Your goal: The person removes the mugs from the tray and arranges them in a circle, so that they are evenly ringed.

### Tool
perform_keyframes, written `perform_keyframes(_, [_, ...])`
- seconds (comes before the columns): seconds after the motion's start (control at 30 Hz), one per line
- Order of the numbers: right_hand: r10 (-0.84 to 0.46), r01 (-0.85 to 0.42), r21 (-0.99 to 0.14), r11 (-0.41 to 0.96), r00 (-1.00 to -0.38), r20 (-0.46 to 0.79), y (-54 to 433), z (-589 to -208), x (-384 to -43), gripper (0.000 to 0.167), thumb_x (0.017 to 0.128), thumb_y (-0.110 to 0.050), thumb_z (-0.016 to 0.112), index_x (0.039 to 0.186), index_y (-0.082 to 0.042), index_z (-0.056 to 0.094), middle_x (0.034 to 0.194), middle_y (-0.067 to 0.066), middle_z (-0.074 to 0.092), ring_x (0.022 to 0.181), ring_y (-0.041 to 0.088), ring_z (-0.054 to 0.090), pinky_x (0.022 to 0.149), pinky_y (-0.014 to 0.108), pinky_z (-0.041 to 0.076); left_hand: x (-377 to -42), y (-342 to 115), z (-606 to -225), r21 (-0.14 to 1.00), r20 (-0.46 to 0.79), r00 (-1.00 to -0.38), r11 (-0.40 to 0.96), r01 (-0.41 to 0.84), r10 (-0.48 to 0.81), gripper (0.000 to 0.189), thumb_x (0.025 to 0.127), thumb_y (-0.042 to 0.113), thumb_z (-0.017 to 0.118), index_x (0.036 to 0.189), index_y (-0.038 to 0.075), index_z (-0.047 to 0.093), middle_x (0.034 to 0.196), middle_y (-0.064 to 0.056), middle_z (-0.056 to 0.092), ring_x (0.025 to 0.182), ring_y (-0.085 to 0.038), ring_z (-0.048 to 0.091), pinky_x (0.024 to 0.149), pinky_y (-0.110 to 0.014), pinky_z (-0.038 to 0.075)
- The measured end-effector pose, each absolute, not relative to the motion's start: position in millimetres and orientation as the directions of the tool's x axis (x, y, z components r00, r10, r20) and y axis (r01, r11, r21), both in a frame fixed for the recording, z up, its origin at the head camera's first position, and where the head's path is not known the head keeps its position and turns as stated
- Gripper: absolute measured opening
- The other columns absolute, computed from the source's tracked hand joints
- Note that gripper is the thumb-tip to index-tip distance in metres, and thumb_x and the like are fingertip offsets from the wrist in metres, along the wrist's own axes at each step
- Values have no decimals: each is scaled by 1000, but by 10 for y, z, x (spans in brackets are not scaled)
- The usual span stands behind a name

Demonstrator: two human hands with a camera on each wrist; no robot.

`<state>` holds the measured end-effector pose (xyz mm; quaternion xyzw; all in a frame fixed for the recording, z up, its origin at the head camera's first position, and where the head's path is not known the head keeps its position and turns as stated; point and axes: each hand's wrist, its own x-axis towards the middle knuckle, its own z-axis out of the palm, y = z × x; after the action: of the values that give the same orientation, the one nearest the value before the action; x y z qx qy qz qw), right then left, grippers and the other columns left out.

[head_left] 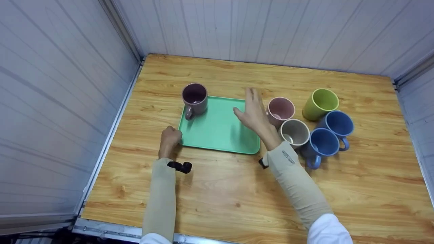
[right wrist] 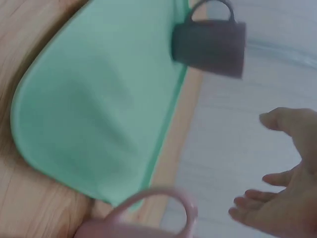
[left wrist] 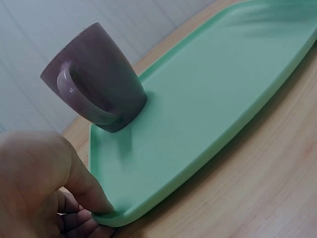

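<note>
A green tray lies on the wooden table, with a dark purple mug upright at its far left corner, handle toward the near side. My left hand pinches the tray's near left corner; in the left wrist view the thumb lies on the rim and the other fingers curl under it. My right hand is above the tray's right part, fingers extended, thumb spread, holding nothing. Just right of it stands a pink mug, whose handle shows in the right wrist view.
Right of the tray stand a greyish-white mug, a yellow-green mug and two blue mugs, close together. White panel walls enclose the table's back and sides. A metal rail runs along the front edge.
</note>
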<state>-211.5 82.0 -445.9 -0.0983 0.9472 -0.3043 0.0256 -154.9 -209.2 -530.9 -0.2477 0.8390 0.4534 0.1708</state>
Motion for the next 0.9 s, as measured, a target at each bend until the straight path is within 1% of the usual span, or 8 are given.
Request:
perform_keyframes(0.17, [-290, -214, -628, 748, -957, -21, 614, -4538, -2230, 82, 89, -34, 63, 151, -8, 16, 153, 16, 18, 142, 31, 22, 112, 44, 28, -1552, -2076, -5307, 674, -512, -814, 459, -579, -275, 28, 82, 7, 33, 108, 0, 42, 91, -11, 38, 72, -22, 34, 62, -31, 30])
perform_keyframes(0.3, [-337, -234, -647, 725, -941, -38, 489, -4614, -2298, 83, 89, -35, 63, 152, -10, 14, 155, 16, 18, 144, 29, 20, 113, 43, 28, -1537, -2068, -5274, 679, -521, -810, 445, -584, -268, 34, 83, 8, 33, 114, -1, 42, 98, -14, 40, 79, -25, 38, 65, -32, 31])
perform_keyframes(0.43, [-378, -254, -649, 717, -924, -56, 384, -4667, -2348, 84, 89, -35, 63, 152, -11, 13, 156, 14, 17, 144, 27, 21, 113, 42, 28, -1523, -2074, -5236, 671, -535, -807, 455, -586, -250, 36, 84, 10, 33, 117, -2, 42, 103, -15, 42, 86, -27, 41, 69, -33, 33])
perform_keyframes(0.53, [-395, -252, -657, 710, -916, -76, 287, -4669, -2381, 86, 88, -33, 64, 153, -12, 11, 157, 14, 15, 144, 27, 20, 113, 41, 28, -1523, -2084, -5219, 665, -541, -804, 460, -588, -246, 34, 84, 10, 33, 116, -1, 41, 104, -15, 42, 84, -27, 40, 70, -33, 33])
perform_keyframes(0.67, [-416, -231, -691, 685, -903, -110, 136, -4633, -2433, 90, 88, -30, 66, 154, -13, 6, 159, 13, 8, 146, 26, 15, 115, 40, 24, -1529, -2092, -5209, 670, -545, -801, 445, -594, -247, 33, 85, 10, 32, 115, -1, 40, 103, -15, 40, 82, -26, 38, 72, -35, 32])
perform_keyframes(0.77, [-449, -224, -725, 651, -884, -131, 34, -4618, -2455, 90, 90, -26, 63, 154, -12, 1, 160, 12, 2, 147, 24, 8, 117, 37, 18, -1531, -2090, -5212, 672, -551, -796, 433, -600, -249, 33, 87, 10, 31, 117, 0, 40, 103, -14, 39, 85, -26, 38, 75, -36, 32])
perform_keyframes(0.83, [-473, -220, -749, 626, -870, -140, -18, -4614, -2454, 88, 92, -23, 61, 153, -11, -2, 161, 11, 0, 148, 22, 3, 118, 35, 14, -1541, -2084, -5228, 668, -551, -796, 440, -600, -250, 32, 87, 10, 31, 115, 0, 40, 99, -12, 38, 82, -25, 37, 73, -35, 32])
perform_keyframes(0.9, [-493, -224, -768, 600, -860, -133, -59, -4613, -2450, 85, 94, -21, 58, 153, -9, -2, 161, 10, 1, 148, 20, 3, 118, 34, 11, -1564, -2077, -5253, 664, -545, -800, 452, -595, -253, 28, 87, 9, 30, 112, 0, 40, 92, -10, 35, 77, -23, 34, 70, -33, 31])
